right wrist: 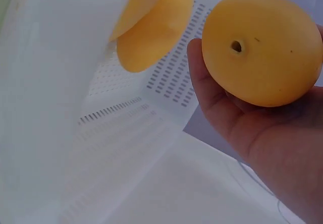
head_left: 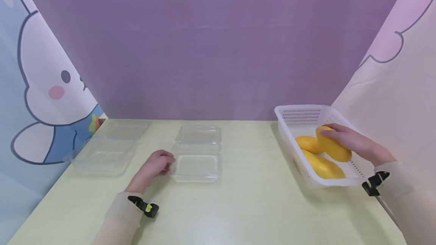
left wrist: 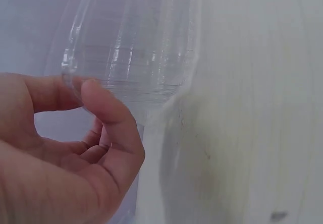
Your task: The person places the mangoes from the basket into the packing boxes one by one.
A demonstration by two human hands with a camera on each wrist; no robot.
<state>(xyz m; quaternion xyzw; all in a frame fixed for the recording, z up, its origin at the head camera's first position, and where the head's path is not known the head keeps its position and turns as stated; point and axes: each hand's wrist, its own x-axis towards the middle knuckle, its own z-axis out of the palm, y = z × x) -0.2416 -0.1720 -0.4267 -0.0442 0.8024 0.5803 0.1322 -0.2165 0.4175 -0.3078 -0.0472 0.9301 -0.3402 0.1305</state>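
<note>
My right hand (head_left: 352,139) grips a yellow mango (head_left: 333,144) over the white plastic basket (head_left: 289,131). In the right wrist view the held mango (right wrist: 262,52) turns its stem end to the camera, with the fingers wrapped round its far side. Two more mangoes (head_left: 323,166) lie in the basket below. My left hand (head_left: 156,167) is at the left edge of an open clear plastic clamshell box (head_left: 196,163). Up close, its thumb and forefinger pinch the rim of that box (left wrist: 131,57); the other fingers are curled underneath.
Another clear clamshell box (head_left: 103,158) stands open at the table's left side. A purple panel (head_left: 218,48) rises behind the pale table (head_left: 245,207), and printed cloth hangs at both sides. A wrist strap (head_left: 144,206) sits on each forearm.
</note>
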